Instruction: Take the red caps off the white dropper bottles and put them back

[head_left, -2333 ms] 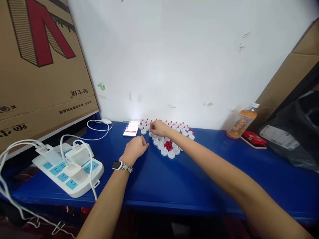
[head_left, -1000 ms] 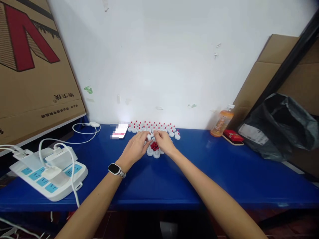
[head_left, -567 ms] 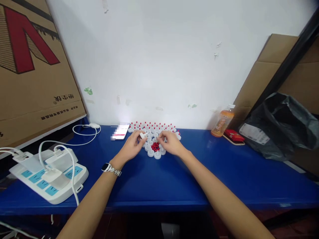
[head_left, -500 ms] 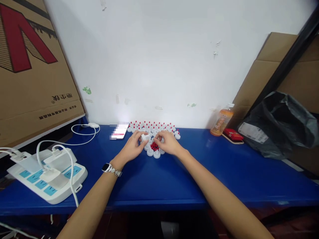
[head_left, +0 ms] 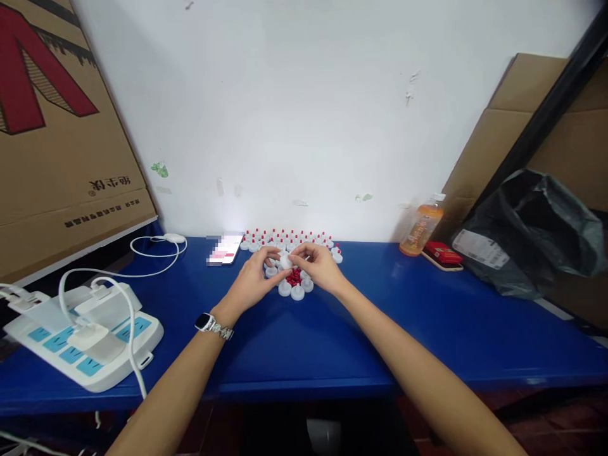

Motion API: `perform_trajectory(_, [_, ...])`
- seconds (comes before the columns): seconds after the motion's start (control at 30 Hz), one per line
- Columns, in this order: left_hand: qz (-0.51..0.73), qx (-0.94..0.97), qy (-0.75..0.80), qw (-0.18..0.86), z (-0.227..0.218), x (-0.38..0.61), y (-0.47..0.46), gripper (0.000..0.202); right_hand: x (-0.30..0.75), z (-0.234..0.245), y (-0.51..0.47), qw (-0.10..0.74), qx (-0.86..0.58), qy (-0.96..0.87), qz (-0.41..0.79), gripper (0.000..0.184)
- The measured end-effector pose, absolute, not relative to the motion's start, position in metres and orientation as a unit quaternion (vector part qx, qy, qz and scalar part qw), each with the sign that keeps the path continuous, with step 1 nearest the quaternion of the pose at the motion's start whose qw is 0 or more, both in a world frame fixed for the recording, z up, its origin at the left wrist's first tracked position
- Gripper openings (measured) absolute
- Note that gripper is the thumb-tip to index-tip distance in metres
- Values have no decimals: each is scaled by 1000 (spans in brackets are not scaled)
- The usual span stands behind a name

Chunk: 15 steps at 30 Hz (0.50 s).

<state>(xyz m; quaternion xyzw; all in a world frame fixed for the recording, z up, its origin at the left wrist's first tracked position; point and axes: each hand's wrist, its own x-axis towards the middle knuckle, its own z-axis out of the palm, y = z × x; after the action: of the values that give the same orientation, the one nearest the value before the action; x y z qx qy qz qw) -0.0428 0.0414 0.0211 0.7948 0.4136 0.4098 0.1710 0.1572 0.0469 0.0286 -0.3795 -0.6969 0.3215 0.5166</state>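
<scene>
On the blue table (head_left: 332, 342), by the wall, lie several small white caps (head_left: 297, 292) around a little heap of red pieces (head_left: 294, 277). Rows of white caps with red tips (head_left: 285, 238) stand behind them. My left hand (head_left: 251, 282), with a watch on its wrist, pinches one white cap (head_left: 285, 261) just above the heap. My right hand (head_left: 319, 266) meets it from the right, its fingertips pinched at the same cap; what they hold is too small to see.
A phone (head_left: 224, 248) lies left of the caps, with a white cable (head_left: 156, 247) beyond it. A white power strip (head_left: 80, 335) with plugged chargers sits at the front left. An orange drink bottle (head_left: 420, 227), a red pack (head_left: 441, 253), a black bag (head_left: 532, 234) and cardboard boxes (head_left: 57, 145) border the table.
My right hand came back from the rows at the rear to the heap. My left hand took up a white cap, and both hands now meet at it.
</scene>
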Motion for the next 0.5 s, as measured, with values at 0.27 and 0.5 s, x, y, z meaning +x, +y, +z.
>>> perform_trajectory(0.27, [402, 724, 549, 115, 7, -92, 69, 20, 155, 22, 64, 512, -414, -685, 310, 22])
perform_trajectory(0.5, [369, 707, 588, 133, -9, -99, 78, 9, 104, 45, 93, 409, -423, -772, 241, 12])
